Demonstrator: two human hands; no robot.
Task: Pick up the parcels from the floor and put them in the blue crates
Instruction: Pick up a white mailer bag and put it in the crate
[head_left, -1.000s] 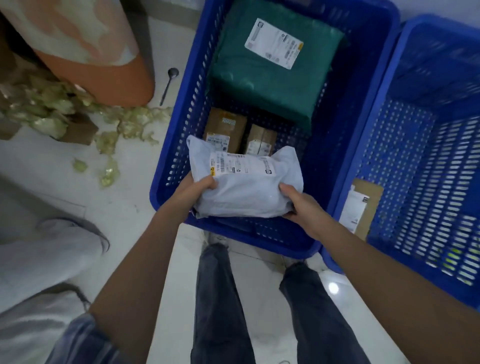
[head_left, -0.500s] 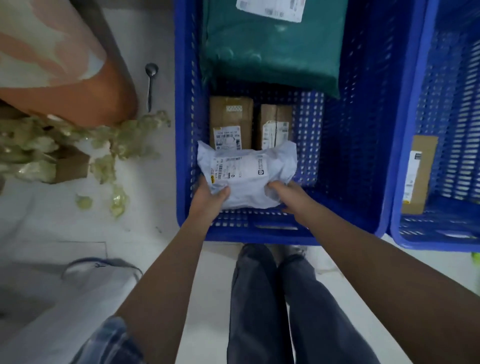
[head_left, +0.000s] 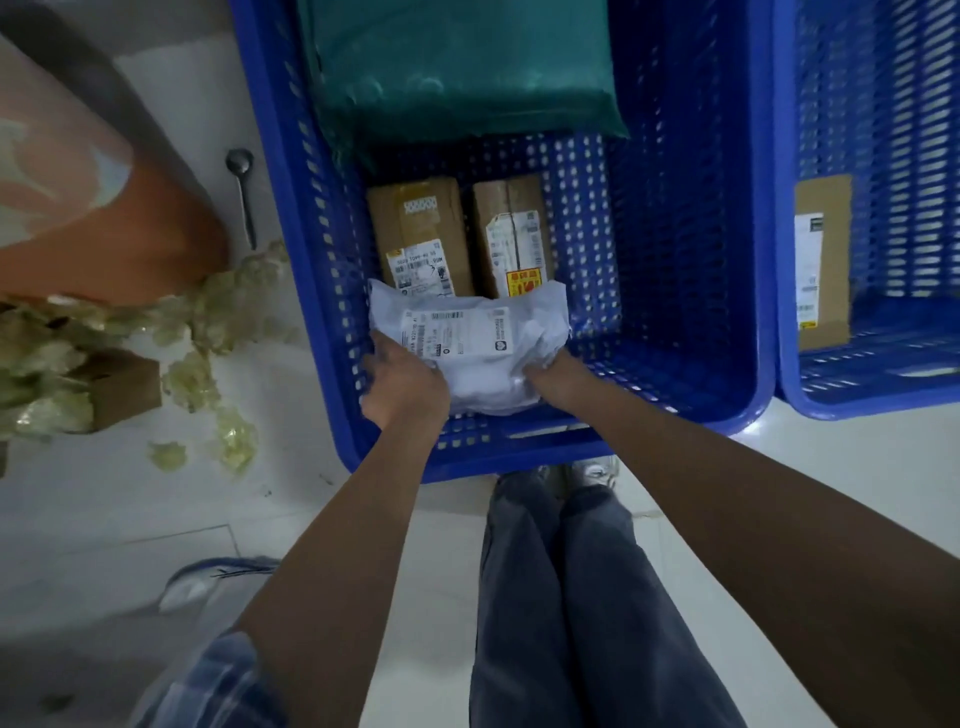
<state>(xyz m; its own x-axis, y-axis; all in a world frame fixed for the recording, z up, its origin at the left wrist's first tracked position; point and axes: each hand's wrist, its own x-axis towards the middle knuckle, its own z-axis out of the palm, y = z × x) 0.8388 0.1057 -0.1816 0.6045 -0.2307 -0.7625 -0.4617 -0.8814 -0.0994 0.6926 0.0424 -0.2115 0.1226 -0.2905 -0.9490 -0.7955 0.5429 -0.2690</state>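
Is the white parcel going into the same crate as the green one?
Yes, both hands hold the white parcel inside the crate holding the green parcel.

Bare crate floor lies open at center right of the frame; 2 cardboard boxes and a green parcel block the crate's upper center.

Green parcel cut off by the top edge. Near ends of 2 brown boxes hidden under the white parcel. Fingertips of left hand and right hand buried beneath that parcel. Label print too small to read. Second blue crate cropped at the right edge, its brown parcel blurred.
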